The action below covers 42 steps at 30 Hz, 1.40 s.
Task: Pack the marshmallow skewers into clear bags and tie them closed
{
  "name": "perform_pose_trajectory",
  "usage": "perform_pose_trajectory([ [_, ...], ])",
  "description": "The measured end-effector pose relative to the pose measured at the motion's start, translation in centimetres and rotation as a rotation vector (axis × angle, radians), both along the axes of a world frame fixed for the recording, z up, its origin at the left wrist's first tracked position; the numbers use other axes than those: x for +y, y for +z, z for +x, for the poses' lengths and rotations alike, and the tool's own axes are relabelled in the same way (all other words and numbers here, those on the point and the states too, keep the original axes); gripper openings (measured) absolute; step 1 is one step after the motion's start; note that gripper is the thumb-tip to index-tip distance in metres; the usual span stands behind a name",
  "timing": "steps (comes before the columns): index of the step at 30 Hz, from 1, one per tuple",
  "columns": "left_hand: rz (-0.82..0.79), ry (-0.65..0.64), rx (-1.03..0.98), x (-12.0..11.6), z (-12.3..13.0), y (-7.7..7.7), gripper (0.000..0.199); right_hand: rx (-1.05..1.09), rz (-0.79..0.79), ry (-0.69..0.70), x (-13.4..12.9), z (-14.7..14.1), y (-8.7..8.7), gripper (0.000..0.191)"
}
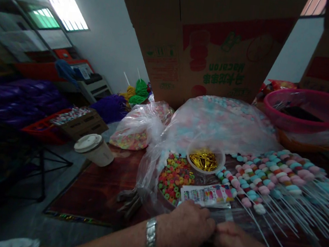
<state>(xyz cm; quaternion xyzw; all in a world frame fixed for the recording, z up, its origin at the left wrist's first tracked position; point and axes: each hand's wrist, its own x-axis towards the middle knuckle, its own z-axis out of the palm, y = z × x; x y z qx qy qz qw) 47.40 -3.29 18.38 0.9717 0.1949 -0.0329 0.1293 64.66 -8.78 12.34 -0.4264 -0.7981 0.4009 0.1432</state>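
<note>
- Closely curled, the left hand and right hand meet at a clear plastic sheet; whether they grip it, I cannot tell;
- a printed card lies just beyond them on the worktop;
- candy sticks fan out to the right;
- a bowl of colourful rings sits beside the card

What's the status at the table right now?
Left hand and right hand meeting over clear plastic, beside a printed card. Pastel candy skewers to the right. Cup of gold ties and colored rings just ahead.
</note>
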Motion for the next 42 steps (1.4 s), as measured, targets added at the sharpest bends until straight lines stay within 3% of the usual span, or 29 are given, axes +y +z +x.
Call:
perform_pose_trajectory([
  [3, 0.209, -0.009, -0.216, -0.2, -1.7, -0.3, 0.017, 0.121, -0.153, 0.03, 0.6, -0.5, 0.5, 0.047],
  [5, 0.139, 0.162, -0.417, -0.1, -2.6, -1.2, 0.022, 0.164, -0.209, 0.054, 2.9, -0.1, 1.7, 0.059],
  [7, -0.105, 0.463, -0.639, 0.0, -3.1, -2.2, 0.025, 0.092, -0.115, 0.032, 6.6, 0.7, 3.2, 0.055],
  [9, -0.444, 0.772, -0.808, 0.2, -3.2, -3.0, 0.028, -0.204, 0.347, -0.113, 11.0, 1.3, 4.3, 0.029],
  [13, -0.987, 1.159, -0.938, 0.4, -2.6, -3.6, 0.032, -0.303, 0.452, -0.05, 17.8, 1.1, 4.4, 0.017],
  [16, -1.157, 1.302, -1.022, 0.7, -2.5, -3.6, 0.035, -0.273, 0.461, 0.0, 19.9, 1.2, 4.1, 0.013],
  [19, -1.181, 1.315, -1.079, 1.2, -2.6, -3.5, 0.034, -0.18, 0.472, -0.014, 19.8, 2.2, 4.5, 0.01],
  [21, -1.177, 1.313, -1.091, 1.4, -2.4, -3.4, 0.033, -0.098, 0.49, -0.063, 18.3, 2.8, 5.0, 0.015],
  [24, -1.159, 1.324, -1.06, 1.7, -1.6, -3.0, 0.035, 0.074, 0.406, -0.154, 14.1, 2.1, 5.3, 0.027],
  [27, -1.105, 1.305, -1.014, 1.7, -0.5, -2.9, 0.033, 0.283, 0.173, -0.252, 9.3, -0.3, 4.4, 0.026],
  [30, -1.038, 1.2, -0.978, 1.4, 0.2, -3.2, 0.023, 0.373, 0.199, -0.331, 6.2, -2.6, 3.1, 0.027],
  [37, -1.008, 0.922, -0.861, 0.2, -0.2, -3.2, 0.028, 0.369, 0.222, -0.378, 5.2, -2.6, 2.3, 0.051],
  [40, -1.022, 0.937, -0.875, -0.1, 0.1, -3.3, 0.031, 0.26, 0.298, -0.394, 4.6, -2.7, 1.7, 0.05],
  [42, -1.072, 0.998, -0.939, -0.2, 0.4, -3.6, 0.032, 0.27, 0.36, -0.49, 4.0, -3.0, 0.9, 0.046],
])
